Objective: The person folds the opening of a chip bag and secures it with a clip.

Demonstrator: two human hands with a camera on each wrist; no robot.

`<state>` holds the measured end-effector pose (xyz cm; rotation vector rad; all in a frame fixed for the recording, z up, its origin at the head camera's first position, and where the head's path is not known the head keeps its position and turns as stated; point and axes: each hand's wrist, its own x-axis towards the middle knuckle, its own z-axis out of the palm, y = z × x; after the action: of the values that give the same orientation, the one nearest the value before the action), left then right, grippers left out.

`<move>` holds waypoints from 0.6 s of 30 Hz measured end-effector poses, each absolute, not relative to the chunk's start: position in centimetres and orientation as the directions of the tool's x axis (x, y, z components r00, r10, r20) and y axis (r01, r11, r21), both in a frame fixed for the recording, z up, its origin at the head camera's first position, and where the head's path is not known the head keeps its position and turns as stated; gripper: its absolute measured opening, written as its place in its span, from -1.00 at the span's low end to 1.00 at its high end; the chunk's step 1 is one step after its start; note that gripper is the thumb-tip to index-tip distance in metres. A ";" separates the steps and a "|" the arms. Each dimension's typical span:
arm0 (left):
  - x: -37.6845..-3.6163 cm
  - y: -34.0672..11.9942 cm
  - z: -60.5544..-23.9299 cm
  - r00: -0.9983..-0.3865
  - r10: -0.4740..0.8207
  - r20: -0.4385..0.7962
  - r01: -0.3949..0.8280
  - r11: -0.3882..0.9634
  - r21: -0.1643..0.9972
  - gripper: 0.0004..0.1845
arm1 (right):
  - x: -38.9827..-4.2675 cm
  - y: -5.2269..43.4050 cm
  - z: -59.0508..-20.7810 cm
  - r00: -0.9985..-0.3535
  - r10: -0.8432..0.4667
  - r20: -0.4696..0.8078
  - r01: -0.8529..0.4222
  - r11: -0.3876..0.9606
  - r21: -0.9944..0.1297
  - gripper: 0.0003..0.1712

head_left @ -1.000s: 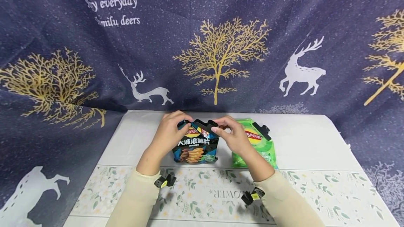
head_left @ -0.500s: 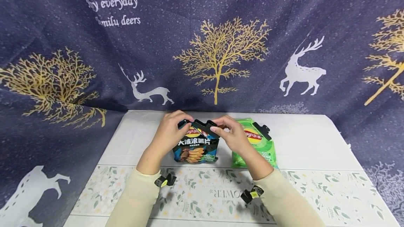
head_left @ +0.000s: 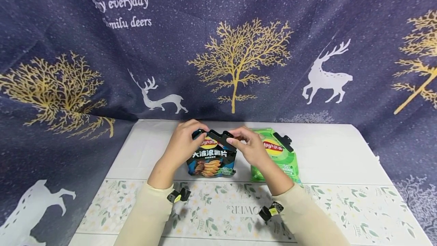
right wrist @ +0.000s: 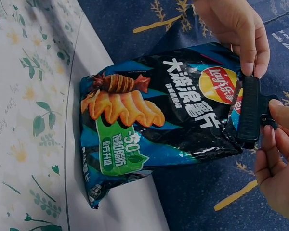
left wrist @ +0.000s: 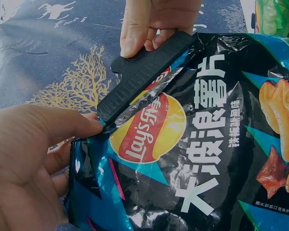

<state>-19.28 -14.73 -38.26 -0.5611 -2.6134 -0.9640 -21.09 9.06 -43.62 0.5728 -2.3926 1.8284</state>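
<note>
A black and blue bag of Lay's chips [head_left: 209, 159] stands at the middle of the table, its top folded over. Across the fold lies a black bag clip [head_left: 221, 138], slanting down to the right in the head view. My left hand [head_left: 181, 144] pinches the bag's top left corner between thumb and fingers, by one end of the clip. The clip's handles sit between the thumb and fingers of my right hand [head_left: 250, 145]; the right wrist view shows this grip on the clip [right wrist: 249, 110]. A strip of the folded bag shows beside the clip in the left wrist view.
Just right of my right hand, a green bag of Lay's chips [head_left: 273, 158] carries a black clip [head_left: 283, 142] on its top right corner. A dark blue cloth [head_left: 235, 3] with deer and trees hangs behind the white table [head_left: 334, 155], which has a floral strip.
My right hand has brought the clip slightly down and left over the folded top, and less of the fold's label shows. My left hand and the green bag have stayed in place.
</note>
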 end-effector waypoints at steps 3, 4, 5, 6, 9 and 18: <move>-19.3 -14.8 -38.2 -0.879 0.254 0.405 0.456 0.697 0.553 -0.88 | -21.1 9.0 -43.8 -0.927 -0.247 0.282 -0.336 0.211 -0.918 -0.78; -19.3 -14.8 -38.3 -0.879 0.253 0.404 0.456 0.697 0.554 -0.88 | -21.1 9.0 -43.8 -0.927 -0.247 0.282 -0.335 0.210 -0.919 -0.77; -19.3 -14.8 -38.3 -0.879 0.253 0.405 0.456 0.697 0.554 -0.88 | -21.1 9.0 -43.9 -0.928 -0.246 0.280 -0.332 0.207 -0.920 -0.77; -19.3 -14.8 -38.3 -0.878 0.253 0.406 0.457 0.697 0.553 -0.88 | -21.1 9.0 -43.9 -0.928 -0.245 0.279 -0.331 0.205 -0.921 -0.77; -19.3 -14.7 -38.3 -0.876 0.255 0.409 0.460 0.697 0.551 -0.88 | -21.1 8.9 -44.0 -0.931 -0.241 0.274 -0.325 0.204 -0.923 -0.76; -19.3 -14.7 -38.3 -0.877 0.256 0.407 0.459 0.696 0.552 -0.88 | -21.1 9.0 -44.4 -0.941 -0.231 0.249 -0.298 0.209 -0.931 -0.73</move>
<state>-19.30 -14.65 -38.26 -0.5653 -2.6078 -0.9673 -21.06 9.03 -44.37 0.5255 -2.3989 1.8690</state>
